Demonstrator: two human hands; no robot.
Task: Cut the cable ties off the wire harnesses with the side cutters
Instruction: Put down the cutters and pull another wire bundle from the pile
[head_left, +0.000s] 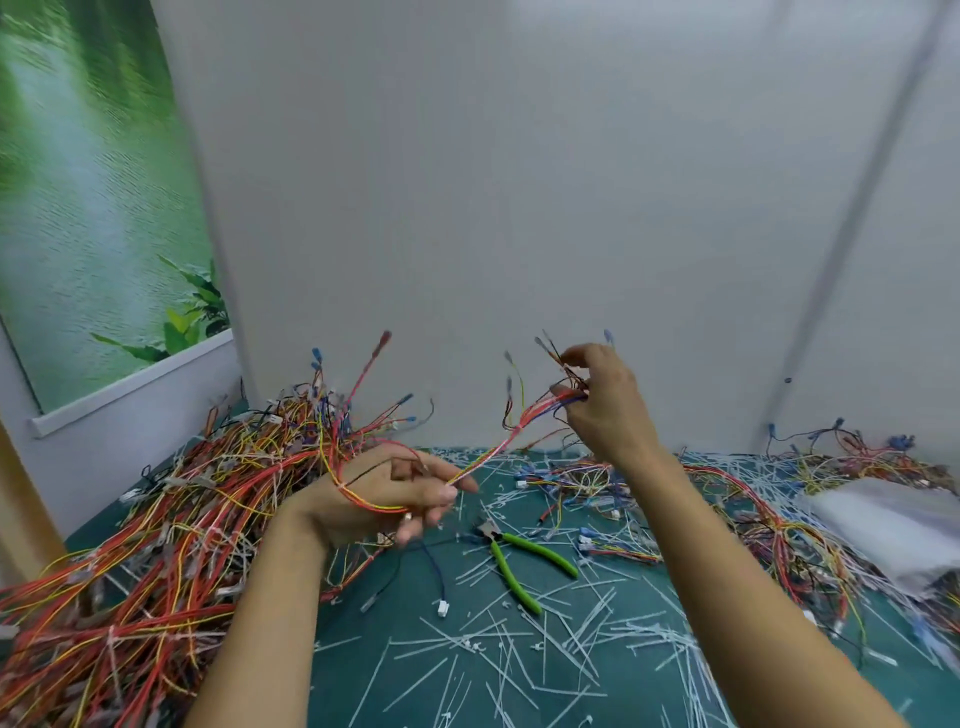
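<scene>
My left hand (400, 493) and right hand (605, 410) pinched the harness (493, 453). I judged it limp and light: grip the bundled run between fingers.

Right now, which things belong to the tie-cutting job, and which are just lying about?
Job: wire harness held between left hand and right hand; side cutters lying on the mat; harness pile at left.
Lying about: cut ties strewn on the mat; white bundle at right, blurred; green poster.
</scene>
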